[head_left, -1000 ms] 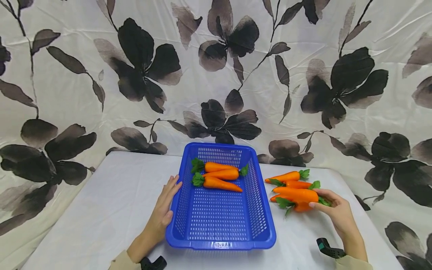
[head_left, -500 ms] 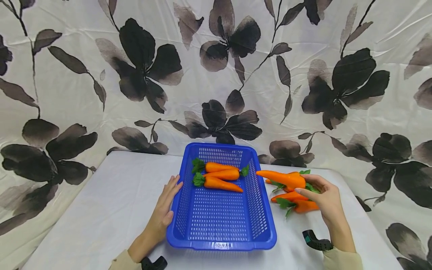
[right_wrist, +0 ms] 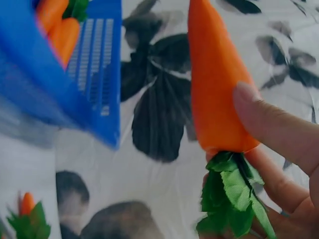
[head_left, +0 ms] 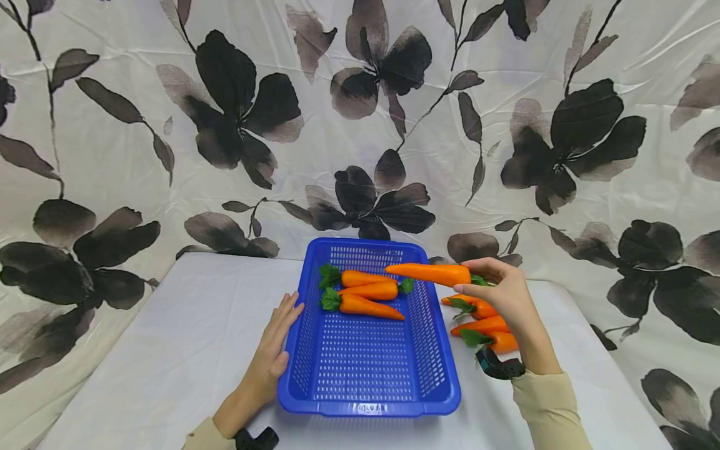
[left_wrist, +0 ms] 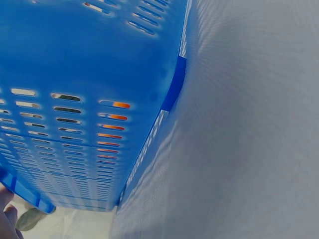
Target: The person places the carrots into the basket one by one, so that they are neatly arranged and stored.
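Note:
My right hand pinches an orange carrot near its leafy green end. The carrot's tip points left and overlaps the right rim of the blue plastic basket in the head view. In the right wrist view the thumb presses the side of the carrot, with other fingers behind its leaves. My left hand lies with extended fingers against the basket's left rim. Inside the basket, toward its far end, rest three carrots. From the left wrist, the slotted basket wall fills much of the view.
Several more carrots with green tops lie on the white table to the right of the basket, partly hidden by my right forearm. A floral cloth hangs behind the table's far edge.
My right hand has lifted one carrot off the pile on the right and carried it up and left to the basket's right rim. The left hand and basket have stayed put.

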`<state>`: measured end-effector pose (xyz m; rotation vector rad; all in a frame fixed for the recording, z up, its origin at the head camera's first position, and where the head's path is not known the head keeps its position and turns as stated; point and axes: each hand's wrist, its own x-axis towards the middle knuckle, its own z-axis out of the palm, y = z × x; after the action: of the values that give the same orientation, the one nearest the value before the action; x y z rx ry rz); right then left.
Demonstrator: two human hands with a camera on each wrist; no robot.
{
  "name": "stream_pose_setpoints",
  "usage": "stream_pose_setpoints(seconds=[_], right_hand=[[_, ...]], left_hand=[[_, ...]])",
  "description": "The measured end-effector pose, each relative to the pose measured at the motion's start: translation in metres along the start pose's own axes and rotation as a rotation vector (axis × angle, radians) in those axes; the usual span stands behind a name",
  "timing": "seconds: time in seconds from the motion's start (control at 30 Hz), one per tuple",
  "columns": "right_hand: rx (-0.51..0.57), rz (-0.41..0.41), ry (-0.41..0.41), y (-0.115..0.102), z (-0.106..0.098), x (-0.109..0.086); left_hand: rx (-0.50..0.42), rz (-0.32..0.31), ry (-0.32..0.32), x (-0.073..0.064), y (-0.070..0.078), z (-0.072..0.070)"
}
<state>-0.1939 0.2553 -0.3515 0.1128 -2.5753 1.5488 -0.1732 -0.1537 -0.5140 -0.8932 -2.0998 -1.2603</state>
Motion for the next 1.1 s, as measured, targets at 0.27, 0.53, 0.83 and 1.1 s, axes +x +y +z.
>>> stream_pose_setpoints(seconds=[0.27, 0.53, 0.83, 1.1], right_hand=[[-0.122, -0.066, -0.067, -0.021, 0.031, 0.022], [-0.275, -0.063, -0.150, -0.038, 0.065, 0.039], [-0.395, -0.002, -0.257, -0.036, 0.105, 0.051], [-0.496, 0.043, -0.295, -0.026, 0.126, 0.055]], left_hand=[[0.004, -0.003, -0.003, -0.001, 0.001, 0.000], [0.011, -0.006, 0.000, -0.001, 0.000, 0.000], [0.018, -0.016, 0.000, -0.002, -0.001, 0.000], [0.005, -0.004, 0.001, -0.001, -0.001, 0.000]])
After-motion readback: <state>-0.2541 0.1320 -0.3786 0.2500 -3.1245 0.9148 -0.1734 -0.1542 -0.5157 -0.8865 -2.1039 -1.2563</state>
